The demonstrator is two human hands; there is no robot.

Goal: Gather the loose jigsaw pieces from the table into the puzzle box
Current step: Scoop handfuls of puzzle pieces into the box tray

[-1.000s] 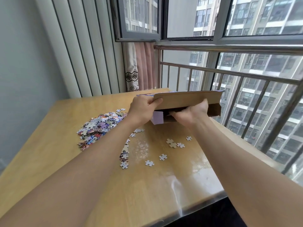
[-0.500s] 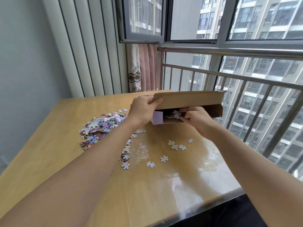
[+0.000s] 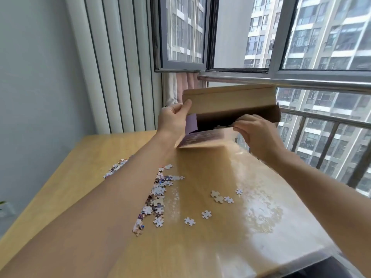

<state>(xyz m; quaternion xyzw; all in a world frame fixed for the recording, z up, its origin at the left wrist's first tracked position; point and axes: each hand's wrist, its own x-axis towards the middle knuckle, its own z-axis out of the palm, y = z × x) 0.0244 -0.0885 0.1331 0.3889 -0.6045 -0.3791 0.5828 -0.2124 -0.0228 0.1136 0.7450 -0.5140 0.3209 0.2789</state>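
Observation:
A flat cardboard puzzle box (image 3: 228, 99) is lifted off the wooden table (image 3: 200, 247), its open end facing me. My left hand (image 3: 173, 119) grips the box's left end, thumb on the top flap. My right hand (image 3: 255, 131) pinches the lower flap at the box's mouth. Pale pieces show faintly inside the opening. Loose jigsaw pieces (image 3: 158, 193) lie in a strip beside my left forearm. Further pieces (image 3: 115, 169) peek out on its left, and a few single pieces (image 3: 218, 198) are scattered to the right.
A metal window railing (image 3: 301, 83) and balcony bars (image 3: 329, 141) run along the table's right side. Pink curtain (image 3: 188, 83) and white vertical panels (image 3: 112, 67) stand behind the table. The near table edge (image 3: 281, 263) is at lower right.
The box has risen off the table and tilted with its mouth toward me. My right hand came out of the opening and now holds the lower flap. The camera tilted up.

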